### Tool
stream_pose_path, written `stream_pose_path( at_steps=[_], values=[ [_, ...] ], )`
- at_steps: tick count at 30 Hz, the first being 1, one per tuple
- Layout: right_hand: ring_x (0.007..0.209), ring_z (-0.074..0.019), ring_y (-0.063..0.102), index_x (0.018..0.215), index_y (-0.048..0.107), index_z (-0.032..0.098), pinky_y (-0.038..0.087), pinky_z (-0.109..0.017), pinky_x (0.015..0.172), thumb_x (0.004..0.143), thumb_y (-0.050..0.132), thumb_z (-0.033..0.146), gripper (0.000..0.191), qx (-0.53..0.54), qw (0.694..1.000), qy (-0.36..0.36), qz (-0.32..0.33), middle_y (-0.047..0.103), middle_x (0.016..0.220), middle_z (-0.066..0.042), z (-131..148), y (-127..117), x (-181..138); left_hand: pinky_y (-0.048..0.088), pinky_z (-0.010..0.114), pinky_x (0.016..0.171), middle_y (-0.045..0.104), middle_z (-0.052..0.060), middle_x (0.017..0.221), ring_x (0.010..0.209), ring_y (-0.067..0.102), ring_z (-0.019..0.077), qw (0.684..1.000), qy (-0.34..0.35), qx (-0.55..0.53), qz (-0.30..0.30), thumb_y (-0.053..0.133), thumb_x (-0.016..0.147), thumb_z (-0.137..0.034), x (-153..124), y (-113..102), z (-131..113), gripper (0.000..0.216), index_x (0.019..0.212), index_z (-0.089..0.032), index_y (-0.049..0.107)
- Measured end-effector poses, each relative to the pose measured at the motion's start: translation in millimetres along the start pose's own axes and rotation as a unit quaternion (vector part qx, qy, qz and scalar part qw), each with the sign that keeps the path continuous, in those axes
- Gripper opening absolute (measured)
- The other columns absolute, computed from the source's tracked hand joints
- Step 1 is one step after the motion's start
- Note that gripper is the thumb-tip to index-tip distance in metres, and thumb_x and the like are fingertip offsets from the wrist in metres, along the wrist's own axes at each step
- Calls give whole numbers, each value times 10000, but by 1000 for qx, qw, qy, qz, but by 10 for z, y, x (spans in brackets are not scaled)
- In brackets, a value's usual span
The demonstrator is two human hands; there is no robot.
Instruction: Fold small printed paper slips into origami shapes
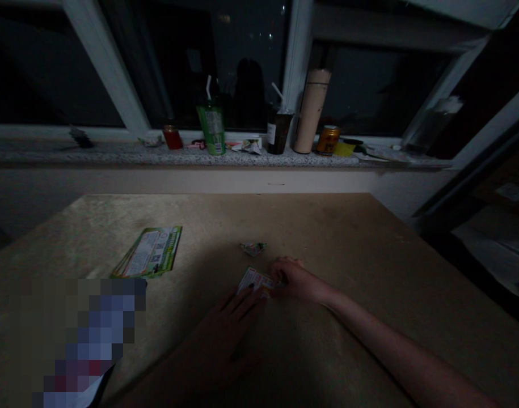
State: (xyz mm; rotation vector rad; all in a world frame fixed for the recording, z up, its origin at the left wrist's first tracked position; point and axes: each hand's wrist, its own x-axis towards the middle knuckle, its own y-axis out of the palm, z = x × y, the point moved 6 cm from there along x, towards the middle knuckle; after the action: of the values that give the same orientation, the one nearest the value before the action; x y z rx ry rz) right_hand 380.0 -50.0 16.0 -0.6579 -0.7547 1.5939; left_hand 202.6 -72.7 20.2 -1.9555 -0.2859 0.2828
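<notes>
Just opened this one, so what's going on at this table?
A person is working on a printed paper sheet with both hands. The left hand lies spread over its near side; the right hand, fingers curled, is at its right edge. A small paper piece lies just beyond, and a fanned stack of sheets lies to the left.

My left hand and right hand: both bare, ungloved. Left fingers looked long and slim, but gloom blurred outline of palm and thumb. Nails were too dim to make out. Right wrist was narrow and bare; right forearm was slender, broadening toward elbow, uncovered right to edge of my view. Left forearm was mostly lost in shadow.
</notes>
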Motion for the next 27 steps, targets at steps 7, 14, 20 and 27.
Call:
stream_pose_path(
  at_steps=[7,14,20,27],
  values=[
    [781,-141,463,754,563,167,262,-276,740,670,747,150,203,12,1000,-9,7,524,775,34,-22,10,-5,146,492,1135,152,7,1550,1395,168,287,1000,11,13,-1,537,884,-503,0,35,17,803,1497,-293,64],
    [757,-134,466,736,561,167,269,-263,714,659,734,129,193,16,1000,-12,-1,519,754,39,-17,-18,-2,147,480,1137,146,5,1551,1396,169,282,1000,5,5,-6,552,875,-503,-8,48,27,824,1498,-295,53],
    [758,-131,471,752,563,173,281,-263,720,670,739,143,197,31,999,-30,25,513,761,43,-20,-27,-9,148,501,1131,161,14,1548,1393,175,296,1000,5,9,3,540,881,-512,-4,23,12,795,1497,-295,86],
    [750,-130,461,745,563,175,289,-260,714,664,718,100,191,42,998,-28,36,504,746,46,-30,-40,-7,154,490,1133,169,13,1546,1391,184,290,1000,7,7,-5,544,886,-496,-5,16,4,789,1496,-296,86]
  ],
)
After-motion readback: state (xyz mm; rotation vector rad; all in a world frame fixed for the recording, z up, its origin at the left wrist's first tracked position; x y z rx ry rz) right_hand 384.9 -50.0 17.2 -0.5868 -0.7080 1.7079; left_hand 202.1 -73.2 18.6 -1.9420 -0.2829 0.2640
